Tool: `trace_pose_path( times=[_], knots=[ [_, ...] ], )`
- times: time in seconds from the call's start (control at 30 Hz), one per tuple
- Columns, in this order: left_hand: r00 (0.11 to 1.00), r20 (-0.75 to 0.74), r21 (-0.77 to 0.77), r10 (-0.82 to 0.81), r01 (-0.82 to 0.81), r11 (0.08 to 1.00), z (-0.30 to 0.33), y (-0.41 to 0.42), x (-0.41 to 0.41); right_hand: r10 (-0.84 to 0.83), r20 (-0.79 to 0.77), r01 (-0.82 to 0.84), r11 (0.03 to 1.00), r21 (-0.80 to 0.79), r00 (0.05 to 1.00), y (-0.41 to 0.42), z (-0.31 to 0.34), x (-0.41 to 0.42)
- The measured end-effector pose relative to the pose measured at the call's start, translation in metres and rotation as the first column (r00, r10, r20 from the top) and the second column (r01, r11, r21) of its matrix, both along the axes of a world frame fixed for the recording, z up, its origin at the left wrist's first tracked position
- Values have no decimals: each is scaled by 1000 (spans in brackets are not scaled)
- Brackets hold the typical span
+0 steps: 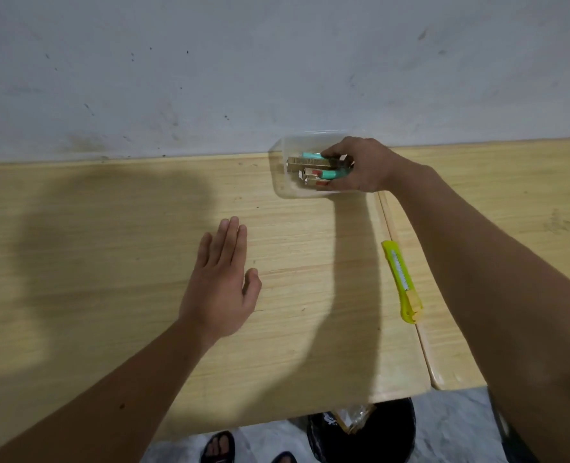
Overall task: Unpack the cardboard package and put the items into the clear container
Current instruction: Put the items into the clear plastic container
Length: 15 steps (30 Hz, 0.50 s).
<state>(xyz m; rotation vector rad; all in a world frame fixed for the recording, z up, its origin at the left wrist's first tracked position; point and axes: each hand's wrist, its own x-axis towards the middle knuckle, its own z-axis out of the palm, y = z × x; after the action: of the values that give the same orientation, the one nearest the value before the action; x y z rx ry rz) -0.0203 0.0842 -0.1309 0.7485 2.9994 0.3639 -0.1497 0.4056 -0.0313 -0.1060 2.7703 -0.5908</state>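
Note:
A clear plastic container (pixel 285 187) stands at the far edge of the wooden table, against the wall. Inside it lie several items (pixel 310 163): small gold and red boxes and teal tubes. My right hand (pixel 360 168) reaches into the container from the right, fingers curled around a bundle of these items. My left hand (pixel 220 285) hovers flat over the table's middle, fingers together and straight, holding nothing. Torn cardboard packaging (pixel 353 419) shows below the table's front edge, sitting in a black bin.
A yellow utility knife (pixel 402 282) lies on the table to the right, beside the seam between two tabletops (pixel 404 259). A grey wall backs the table. A black bin (pixel 393 432) and sandalled feet (pixel 218 447) are on the floor in front.

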Motion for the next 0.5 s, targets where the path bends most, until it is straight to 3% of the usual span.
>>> trace_pose_path(
  times=[0.2, 0.5],
  knots=[
    [1000, 15, -8, 0, 0, 1000, 0, -1, 0, 32, 18, -33, 997, 71, 999, -5, 0, -3],
    [1000, 27, 3, 2, -2, 1000, 0, 0, 0, -98, -159, 81, 990, -115, 982, 1, 5, 18]
  ],
)
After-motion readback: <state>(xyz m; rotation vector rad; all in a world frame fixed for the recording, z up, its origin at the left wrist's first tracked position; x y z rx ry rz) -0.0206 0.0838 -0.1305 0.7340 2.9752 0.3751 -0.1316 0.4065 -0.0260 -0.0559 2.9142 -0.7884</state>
